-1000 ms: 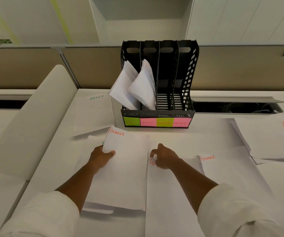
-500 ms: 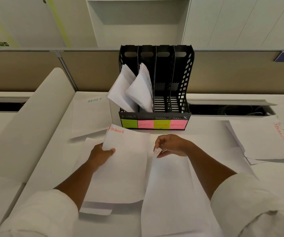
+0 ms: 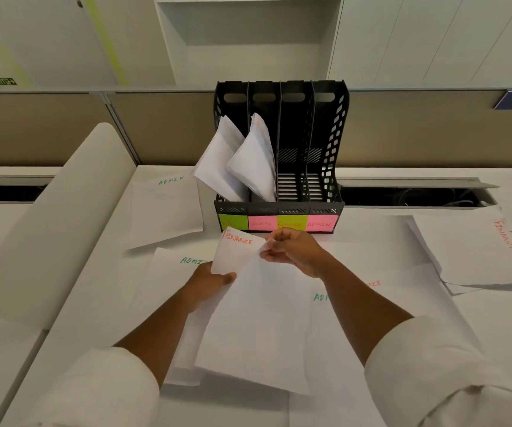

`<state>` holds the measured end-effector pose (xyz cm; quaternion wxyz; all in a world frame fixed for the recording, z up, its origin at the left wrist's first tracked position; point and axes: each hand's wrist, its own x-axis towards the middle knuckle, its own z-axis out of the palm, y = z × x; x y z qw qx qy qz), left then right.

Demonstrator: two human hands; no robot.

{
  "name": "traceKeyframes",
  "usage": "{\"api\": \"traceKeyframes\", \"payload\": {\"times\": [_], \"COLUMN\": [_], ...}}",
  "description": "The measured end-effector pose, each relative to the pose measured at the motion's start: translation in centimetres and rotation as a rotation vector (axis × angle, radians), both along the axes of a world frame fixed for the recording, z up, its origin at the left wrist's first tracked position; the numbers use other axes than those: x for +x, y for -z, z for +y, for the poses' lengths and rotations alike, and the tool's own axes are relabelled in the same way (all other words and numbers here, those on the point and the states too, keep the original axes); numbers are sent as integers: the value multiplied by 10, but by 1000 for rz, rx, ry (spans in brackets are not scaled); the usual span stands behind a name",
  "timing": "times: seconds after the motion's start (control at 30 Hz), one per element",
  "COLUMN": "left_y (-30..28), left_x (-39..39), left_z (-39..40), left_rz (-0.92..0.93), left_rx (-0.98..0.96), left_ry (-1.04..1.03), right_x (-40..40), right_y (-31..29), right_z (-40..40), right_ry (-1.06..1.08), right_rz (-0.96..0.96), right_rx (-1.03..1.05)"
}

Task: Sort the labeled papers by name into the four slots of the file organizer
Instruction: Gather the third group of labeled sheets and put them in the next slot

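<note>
A: We've got the FINANCE sheet lifted just off the bench, left hand gripping its edge, right hand pinching the top corner.

B: Let's square it and aim for the third slot of the file organizer, the green FINANCE tag, top edge first.

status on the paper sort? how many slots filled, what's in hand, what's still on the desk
Done: the two left slots of the file organizer hold leaning papers; the FINANCE and ADMIN slots on the right look empty. In hand: the left hand and right hand grip FINANCE sheets just in front of the organizer. Left: ADMIN sheets and a mixed pile at right lie loose on the desk.
</note>
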<state>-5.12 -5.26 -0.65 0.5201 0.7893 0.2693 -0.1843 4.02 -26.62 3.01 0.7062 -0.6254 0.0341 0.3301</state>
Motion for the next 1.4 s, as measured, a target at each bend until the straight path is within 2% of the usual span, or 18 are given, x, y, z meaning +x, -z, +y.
{"api": "traceKeyframes", "payload": {"times": [0.13, 0.3, 0.43, 0.6, 0.77, 0.9, 0.97, 1.07, 1.17, 1.3, 1.4], "left_y": [-2, -5, -3, 3, 3, 1, -4, -10, -14, -11, -5], "left_x": [-2, -2, -7, -2, 1, 8, 13, 19, 21, 18, 14], "left_z": [-8, -16, -16, -9, 5, 15, 15, 11, -4, -31, -51], "left_rz": [13, -112, -17, -7, 15, 27, 36, 44, 81, 109, 119], "left_rx": [-56, -132, -63, -39, -103, -173, -174, -181, -181, -231, -259], "left_ry": [17, -78, 138, 84, -15, -72, -94, -81, -41, 10, 58], "right_x": [-7, -12, -14, -10, 1, 0, -2, -6, -18, -36, -42], "right_y": [11, 15, 13, 8, 10, 24, 33, 41, 39, 37, 38], "right_z": [10, 22, 31, 25, -13, -50, -69, -91, -106, -119, -130], "right_ry": [50, 110, 96, 163, 376, 456, 421, 172, 66, 98, 184], "right_rz": [3, 18, -21, -148, -238, -291, -234, -118, -90, -74, -86], "right_rx": [-49, -18, 32, -22, -286, -562, -694, -915, -1070, -1255, -1300]}}
